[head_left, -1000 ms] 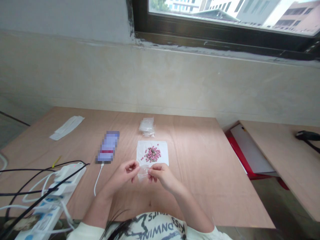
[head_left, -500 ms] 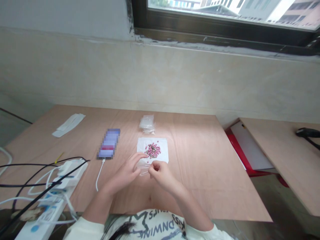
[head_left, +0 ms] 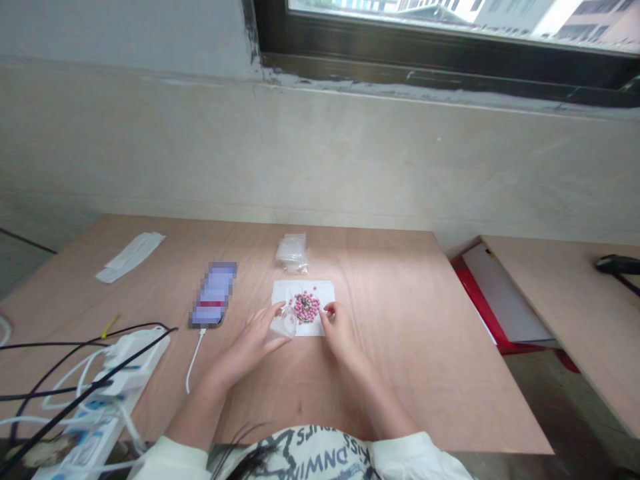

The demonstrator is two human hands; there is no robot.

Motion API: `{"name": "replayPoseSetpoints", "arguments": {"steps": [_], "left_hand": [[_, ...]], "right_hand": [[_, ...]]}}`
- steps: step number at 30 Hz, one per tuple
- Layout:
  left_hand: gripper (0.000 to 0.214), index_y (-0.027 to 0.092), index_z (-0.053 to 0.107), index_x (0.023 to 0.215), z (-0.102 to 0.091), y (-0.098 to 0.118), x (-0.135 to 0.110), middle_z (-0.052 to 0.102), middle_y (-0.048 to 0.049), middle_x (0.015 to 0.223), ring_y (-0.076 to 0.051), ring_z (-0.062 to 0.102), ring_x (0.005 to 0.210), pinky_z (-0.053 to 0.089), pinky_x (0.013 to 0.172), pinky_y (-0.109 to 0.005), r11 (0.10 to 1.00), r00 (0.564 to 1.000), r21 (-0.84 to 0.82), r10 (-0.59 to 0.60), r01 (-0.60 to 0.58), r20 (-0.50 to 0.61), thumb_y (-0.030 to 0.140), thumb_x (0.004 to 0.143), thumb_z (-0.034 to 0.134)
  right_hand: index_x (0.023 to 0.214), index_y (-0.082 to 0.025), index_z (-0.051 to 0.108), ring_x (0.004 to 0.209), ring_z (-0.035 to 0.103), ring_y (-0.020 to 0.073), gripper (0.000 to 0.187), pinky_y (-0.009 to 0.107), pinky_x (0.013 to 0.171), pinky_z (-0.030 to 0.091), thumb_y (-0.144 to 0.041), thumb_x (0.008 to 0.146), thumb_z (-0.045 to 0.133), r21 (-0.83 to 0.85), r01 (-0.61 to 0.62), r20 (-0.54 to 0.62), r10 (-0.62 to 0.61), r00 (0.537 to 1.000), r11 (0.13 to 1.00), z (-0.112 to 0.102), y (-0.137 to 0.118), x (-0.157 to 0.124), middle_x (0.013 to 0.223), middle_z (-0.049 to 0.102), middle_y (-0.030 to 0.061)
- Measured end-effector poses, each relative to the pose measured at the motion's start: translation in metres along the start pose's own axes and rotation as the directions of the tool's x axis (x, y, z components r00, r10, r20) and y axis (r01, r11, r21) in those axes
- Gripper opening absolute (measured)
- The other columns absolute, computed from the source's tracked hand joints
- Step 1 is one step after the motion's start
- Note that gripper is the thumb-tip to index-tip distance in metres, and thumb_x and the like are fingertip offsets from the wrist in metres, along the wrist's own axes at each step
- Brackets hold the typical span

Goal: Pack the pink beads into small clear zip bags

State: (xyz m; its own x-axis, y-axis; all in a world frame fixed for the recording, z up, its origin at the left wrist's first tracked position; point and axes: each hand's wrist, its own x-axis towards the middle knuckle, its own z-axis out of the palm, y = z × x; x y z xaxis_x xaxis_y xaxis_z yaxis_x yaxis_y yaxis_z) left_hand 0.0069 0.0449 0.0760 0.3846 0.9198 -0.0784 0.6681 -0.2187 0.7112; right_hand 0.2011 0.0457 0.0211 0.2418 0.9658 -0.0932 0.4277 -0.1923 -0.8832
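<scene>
A heap of small pink beads (head_left: 305,306) lies on a white sheet (head_left: 327,289) in the middle of the wooden table (head_left: 400,333). My left hand (head_left: 257,337) holds a small clear plastic bag (head_left: 287,323) at the sheet's near left corner, thumb and fingers closed on it. My right hand (head_left: 337,330) rests on the sheet's near right side, fingertips pinched together right beside the beads. What the fingertips hold, if anything, is too small to see.
A stack of clear bags (head_left: 293,252) lies behind the sheet. A phone (head_left: 213,303) on a white cable (head_left: 194,360) is to the left, then a power strip (head_left: 117,373) with cables. Folded white paper (head_left: 131,255) lies far left. A second table (head_left: 565,313) stands at the right.
Both hands moved forward from in front of my body onto the white sheet. The right hand let go of the bag and reached to the beads; the left hand keeps the bag.
</scene>
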Motion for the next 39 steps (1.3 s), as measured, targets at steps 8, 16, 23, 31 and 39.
{"name": "replayPoseSetpoints", "arguments": {"steps": [8, 16, 23, 31, 39], "left_hand": [[0.043, 0.019, 0.042, 0.106, 0.013, -0.01, 0.004, 0.055, -0.0086, 0.104, -0.025, 0.048, 0.1, 0.035, 0.085, -0.039, 0.981, 0.999, 0.194, 0.008, 0.0, -0.039, 0.03, 0.068, 0.059], [0.046, 0.02, 0.042, 0.108, 0.023, -0.01, 0.019, 0.056, -0.0072, 0.104, -0.024, 0.048, 0.099, 0.032, 0.084, -0.037, 0.977, 0.999, 0.214, 0.022, -0.012, -0.042, 0.03, 0.067, 0.061], [0.043, 0.019, 0.043, 0.104, 0.014, -0.009, 0.016, 0.056, -0.0064, 0.101, -0.024, 0.049, 0.097, 0.033, 0.083, -0.036, 0.975, 0.999, 0.222, -0.011, 0.019, -0.039, 0.031, 0.067, 0.06], [0.043, 0.02, 0.043, 0.105, 0.025, -0.014, 0.012, 0.056, -0.0063, 0.101, -0.024, 0.048, 0.098, 0.031, 0.083, -0.035, 0.974, 1.0, 0.226, -0.025, 0.028, -0.018, 0.03, 0.067, 0.06], [0.045, 0.02, 0.043, 0.106, 0.032, -0.015, 0.021, 0.057, -0.0053, 0.103, -0.024, 0.048, 0.099, 0.03, 0.082, -0.036, 0.975, 1.0, 0.219, -0.026, 0.028, -0.012, 0.031, 0.066, 0.061]], "right_hand": [[0.073, -0.016, 0.054, 0.068, 0.051, 0.0174, 0.01, 0.028, 0.063, 0.038, -0.018, 0.073, 0.045, -0.163, 0.116, 0.006, -0.116, 0.993, 0.98, 0.005, 0.009, 0.005, 0.071, 0.055, 0.0052], [0.079, -0.017, 0.056, 0.071, 0.051, 0.0158, 0.01, 0.027, 0.065, 0.04, -0.022, 0.074, 0.05, 0.027, 0.24, 0.034, -0.241, 0.97, 0.97, 0.012, -0.014, -0.001, 0.075, 0.057, 0.0035], [0.075, -0.016, 0.055, 0.073, 0.052, 0.0183, 0.009, 0.03, 0.067, 0.04, -0.016, 0.073, 0.046, -0.162, 0.145, 0.012, -0.145, 0.989, 0.976, 0.012, 0.013, 0.009, 0.076, 0.055, 0.0065], [0.073, -0.017, 0.057, 0.072, 0.052, 0.0173, 0.009, 0.029, 0.067, 0.04, -0.017, 0.072, 0.048, -0.109, 0.161, 0.092, -0.151, 0.984, 0.981, 0.011, 0.018, 0.018, 0.074, 0.056, 0.0049], [0.073, -0.018, 0.058, 0.068, 0.052, 0.0154, 0.008, 0.026, 0.062, 0.04, -0.022, 0.072, 0.051, 0.114, 0.149, 0.137, -0.164, 0.977, 0.982, 0.012, -0.004, 0.008, 0.073, 0.059, 0.0028]]}}
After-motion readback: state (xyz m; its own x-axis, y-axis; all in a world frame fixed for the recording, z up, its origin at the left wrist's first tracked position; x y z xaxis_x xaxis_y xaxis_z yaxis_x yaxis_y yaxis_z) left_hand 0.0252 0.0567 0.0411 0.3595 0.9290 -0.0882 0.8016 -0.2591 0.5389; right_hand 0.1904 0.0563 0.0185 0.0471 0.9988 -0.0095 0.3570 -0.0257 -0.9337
